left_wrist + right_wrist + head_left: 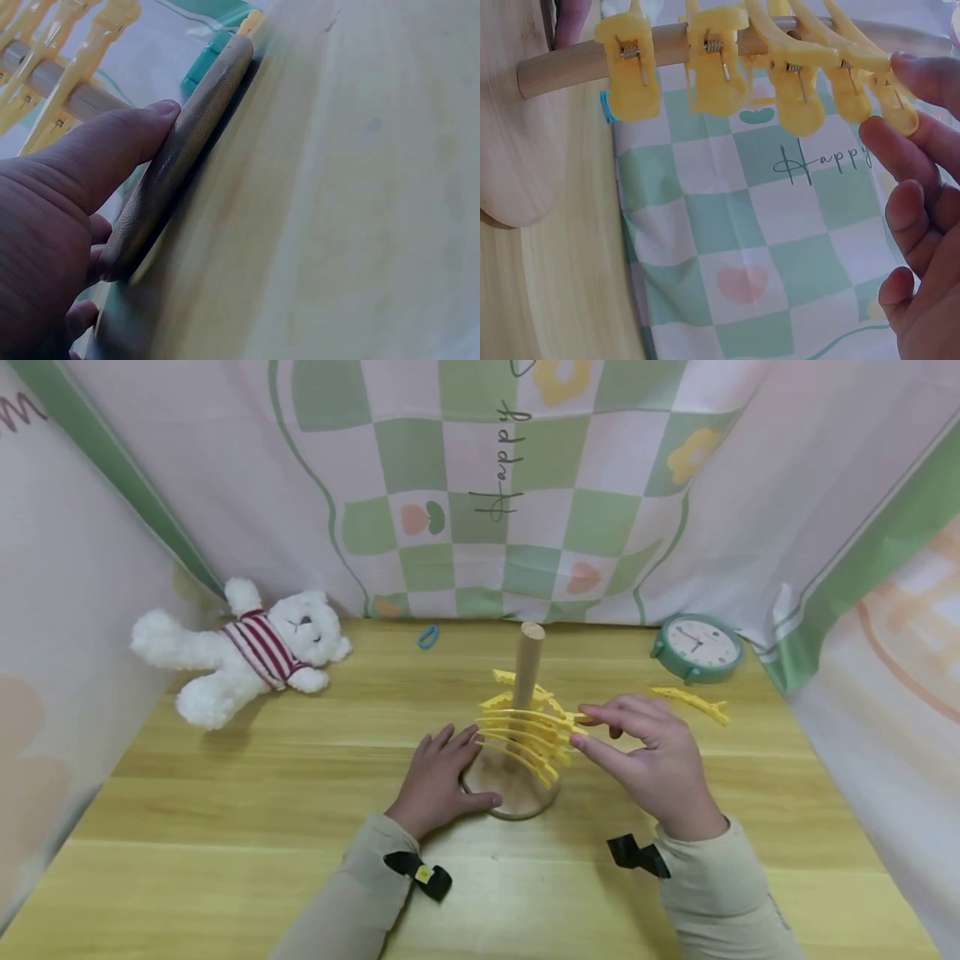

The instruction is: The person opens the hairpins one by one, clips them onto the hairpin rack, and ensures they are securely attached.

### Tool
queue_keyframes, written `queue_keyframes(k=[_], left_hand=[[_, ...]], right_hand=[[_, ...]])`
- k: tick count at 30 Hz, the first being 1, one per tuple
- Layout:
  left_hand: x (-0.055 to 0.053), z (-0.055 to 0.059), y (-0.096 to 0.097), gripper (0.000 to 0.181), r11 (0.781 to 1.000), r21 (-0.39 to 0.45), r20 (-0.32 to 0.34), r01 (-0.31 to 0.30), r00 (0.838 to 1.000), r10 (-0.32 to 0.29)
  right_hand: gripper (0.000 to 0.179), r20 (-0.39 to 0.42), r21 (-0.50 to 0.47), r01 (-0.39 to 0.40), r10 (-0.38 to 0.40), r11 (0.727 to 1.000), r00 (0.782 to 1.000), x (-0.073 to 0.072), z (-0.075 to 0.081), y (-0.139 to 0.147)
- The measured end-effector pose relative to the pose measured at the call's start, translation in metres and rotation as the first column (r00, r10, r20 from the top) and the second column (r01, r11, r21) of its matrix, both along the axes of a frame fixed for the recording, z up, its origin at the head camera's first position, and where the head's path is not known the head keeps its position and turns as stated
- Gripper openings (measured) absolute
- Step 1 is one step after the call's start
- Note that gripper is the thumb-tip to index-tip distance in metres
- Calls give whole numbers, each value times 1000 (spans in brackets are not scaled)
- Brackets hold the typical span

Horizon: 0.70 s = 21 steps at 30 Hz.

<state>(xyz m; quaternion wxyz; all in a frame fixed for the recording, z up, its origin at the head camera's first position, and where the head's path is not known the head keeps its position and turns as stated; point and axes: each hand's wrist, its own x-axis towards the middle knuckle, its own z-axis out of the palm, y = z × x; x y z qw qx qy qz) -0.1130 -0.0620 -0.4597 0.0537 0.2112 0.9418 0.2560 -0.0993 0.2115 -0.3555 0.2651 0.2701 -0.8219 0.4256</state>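
Note:
A pale wooden post (529, 664) rises from a round wooden base (513, 797). Several curved yellow plastic clips (521, 747) with small metal springs are stacked along it, one above another. My right hand (656, 756) pinches the spring end of an upper yellow clip (894, 109) between thumb and index finger, its other fingers loosely bent. My left hand (442, 781) spreads its fingers at the left side of the base, and its thumb (142, 131) presses on the rim. Another yellow clip (692, 703) lies on the table, right of the post.
A green alarm clock (697, 647) lies face up at the back right. A blue ring-shaped piece (428, 637) sits near the back edge of the wooden table (300, 877). At the back left lies a white teddy bear (262, 647); a checked curtain (480, 468) hangs behind.

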Motion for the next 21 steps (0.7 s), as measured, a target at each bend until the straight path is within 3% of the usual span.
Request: queue_keyframes(k=[14, 21], left_hand=[[-1, 2, 1, 86, 1000, -20, -9, 9, 1000, -9], [0, 0, 0, 87, 1000, -22, -12, 10, 1000, -10]], right_hand=[[37, -35, -24, -49, 48, 999, 998, -1, 3, -4], [42, -38, -17, -30, 30, 999, 999, -3, -1, -6]])
